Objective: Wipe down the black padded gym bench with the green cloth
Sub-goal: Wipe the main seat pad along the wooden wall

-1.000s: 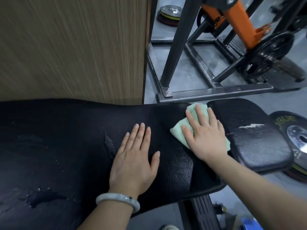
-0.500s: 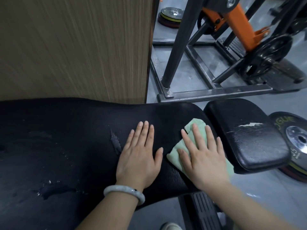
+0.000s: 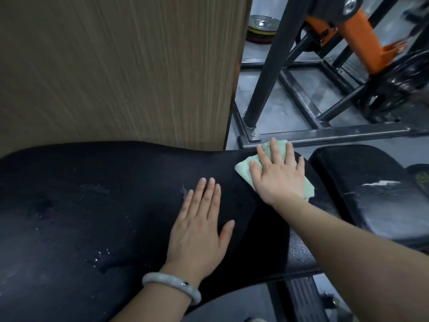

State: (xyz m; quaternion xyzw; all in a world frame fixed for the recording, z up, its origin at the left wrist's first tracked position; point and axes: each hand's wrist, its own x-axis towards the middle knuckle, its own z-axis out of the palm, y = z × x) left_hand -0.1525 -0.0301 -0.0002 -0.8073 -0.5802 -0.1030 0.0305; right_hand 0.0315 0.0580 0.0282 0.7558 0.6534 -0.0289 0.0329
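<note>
The black padded bench [image 3: 92,205] fills the lower left of the head view, with wet spots and a small tear in its cover. Its separate seat pad [image 3: 371,194] lies to the right, scuffed white. My right hand [image 3: 278,175] presses flat, fingers spread, on the folded green cloth [image 3: 243,168] at the far right end of the long pad, near its back edge. My left hand [image 3: 202,224] rests flat on the pad just left of it, fingers straight, a pale bangle on the wrist.
A wood-grain panel [image 3: 116,66] stands right behind the bench. A dark steel rack frame [image 3: 325,135] with an orange part [image 3: 362,38] sits on the grey floor beyond. Weight plates [image 3: 262,26] lie at the back, another plate [image 3: 420,175] right of the seat pad.
My right hand slid the cloth toward me, then pushed it away again to the pad's far edge. My left hand has stayed flat on the pad.
</note>
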